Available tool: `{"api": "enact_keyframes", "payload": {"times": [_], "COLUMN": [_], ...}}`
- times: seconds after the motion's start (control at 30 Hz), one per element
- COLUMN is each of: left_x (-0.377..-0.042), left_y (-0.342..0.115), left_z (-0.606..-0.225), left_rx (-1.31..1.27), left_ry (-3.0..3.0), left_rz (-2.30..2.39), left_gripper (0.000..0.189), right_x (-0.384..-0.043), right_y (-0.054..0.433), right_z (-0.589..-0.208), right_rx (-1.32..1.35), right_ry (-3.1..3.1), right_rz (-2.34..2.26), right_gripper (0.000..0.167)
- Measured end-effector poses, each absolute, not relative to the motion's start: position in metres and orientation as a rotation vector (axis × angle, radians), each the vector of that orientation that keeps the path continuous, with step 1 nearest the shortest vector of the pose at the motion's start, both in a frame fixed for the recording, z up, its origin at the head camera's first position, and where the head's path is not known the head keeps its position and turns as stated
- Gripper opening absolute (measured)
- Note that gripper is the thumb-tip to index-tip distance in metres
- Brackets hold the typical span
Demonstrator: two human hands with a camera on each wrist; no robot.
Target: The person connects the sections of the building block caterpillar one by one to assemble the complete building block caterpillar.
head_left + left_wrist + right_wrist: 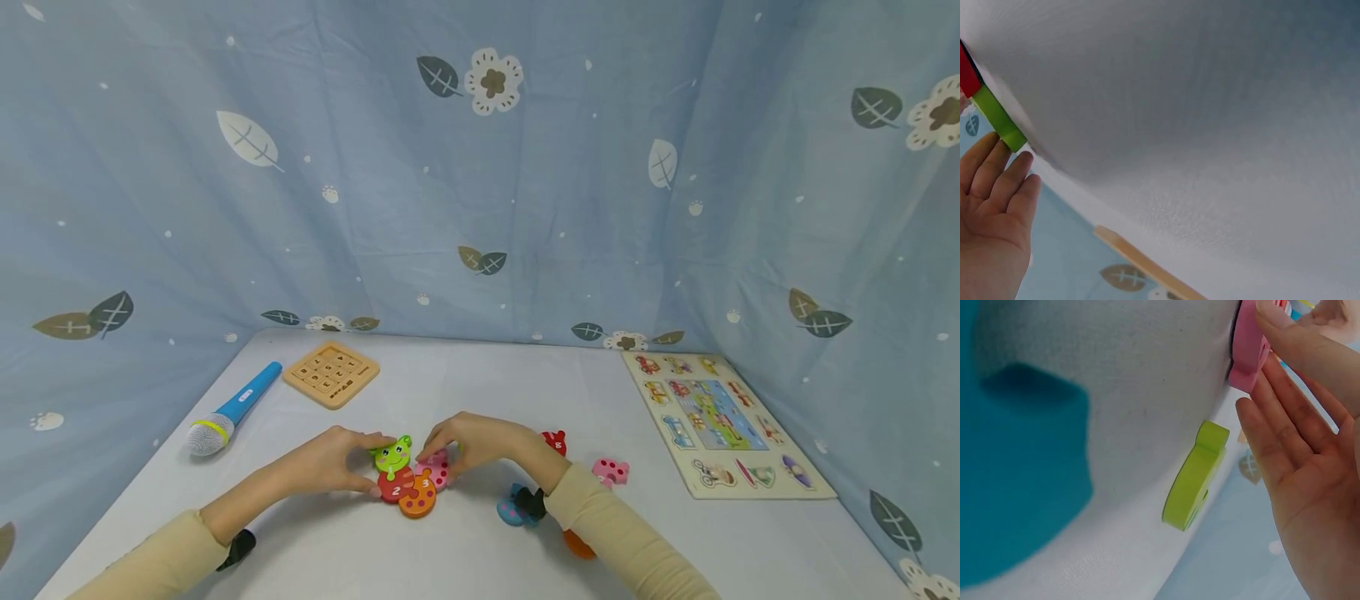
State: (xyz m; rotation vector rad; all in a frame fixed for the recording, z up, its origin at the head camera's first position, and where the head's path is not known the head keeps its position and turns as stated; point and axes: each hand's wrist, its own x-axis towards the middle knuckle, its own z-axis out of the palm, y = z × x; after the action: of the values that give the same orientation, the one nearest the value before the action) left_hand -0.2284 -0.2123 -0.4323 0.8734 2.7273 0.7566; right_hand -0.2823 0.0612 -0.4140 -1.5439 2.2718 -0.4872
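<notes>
In the head view, wooden caterpillar puzzle pieces lie joined in a curve: a green smiling head (393, 456), a red piece numbered 2 (394, 486), an orange piece numbered 3 (418, 497) and a spotted pink piece (432, 472). My left hand (334, 461) holds the head end, fingertips at the green head and thumb against the red piece. With thumb and fingers my right hand (477, 439) pinches the pink piece, whose side edge shows in the right wrist view. Close by that hand lies another green piece (1194, 478).
Under the right forearm lie a blue piece (514, 507), an orange piece (578, 544), a red piece (555, 442) and another pink piece (611, 472). A toy microphone (238, 406) and wooden number board (332, 375) sit at back left, a picture puzzle board (723, 425) at right.
</notes>
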Motion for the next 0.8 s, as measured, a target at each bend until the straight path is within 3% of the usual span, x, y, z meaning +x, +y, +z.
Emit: {"api": "enact_keyframes", "payload": {"times": [0.8], "left_x": [-0.2265], "left_y": [-0.2160], "left_z": [-0.4353], "left_rx": [0.929], "left_ry": [2.737], "left_rz": [0.775], "left_gripper": [0.078], "right_x": [-0.2804], "right_y": [0.0684], "right_z": [-0.4109], "right_rx": [-1.413], "right_ry": [2.301], "right_rz": [-0.579], "right_gripper": [0.046]}}
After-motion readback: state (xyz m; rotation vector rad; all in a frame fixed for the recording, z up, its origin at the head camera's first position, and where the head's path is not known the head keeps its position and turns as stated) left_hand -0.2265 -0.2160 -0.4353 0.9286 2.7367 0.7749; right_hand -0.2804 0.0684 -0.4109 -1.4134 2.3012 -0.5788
